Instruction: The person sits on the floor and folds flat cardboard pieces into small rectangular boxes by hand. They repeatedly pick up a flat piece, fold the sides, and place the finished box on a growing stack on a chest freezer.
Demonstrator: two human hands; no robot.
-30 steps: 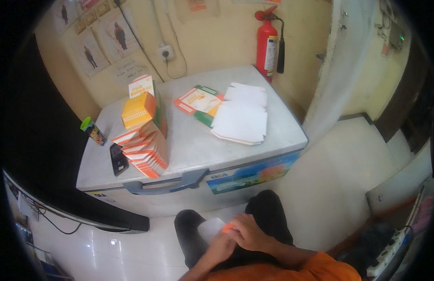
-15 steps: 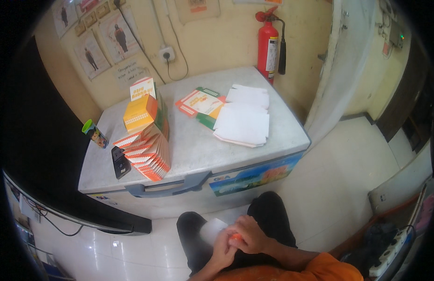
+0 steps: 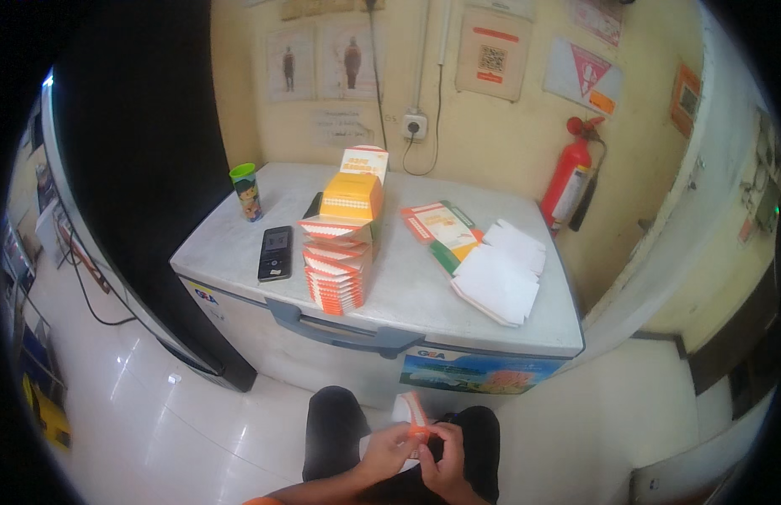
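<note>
Low over my lap, between my knees, I hold a small orange-and-white paper carton (image 3: pixel 412 410), partly folded, with a white part below it. My left hand (image 3: pixel 389 452) pinches its left side near the orange edge. On the right side, the fingers and thumb of my right hand (image 3: pixel 447 459) are closed on the same edge. A row of similar folded cartons (image 3: pixel 335 282) is packed together on the chest freezer lid (image 3: pixel 390 286) in front of me. A yellow carton (image 3: pixel 350 195) rests at its far end. To the right lie unfolded white carton blanks (image 3: pixel 498 273) and a printed blank (image 3: pixel 439 223).
A dark phone (image 3: pixel 275 252) lies left of the carton row, with a green-rimmed cup (image 3: pixel 246 195) behind it. The freezer's grey handle (image 3: pixel 331 331) juts toward my knees. A red fire extinguisher (image 3: pixel 567 177) hangs at the back right, beside a wall socket (image 3: pixel 414 127) with cables.
My view has swung left. Both hands were clasped together over an orange piece; now they are slightly apart, gripping the carton's two sides, with its orange-and-white panel standing up.
</note>
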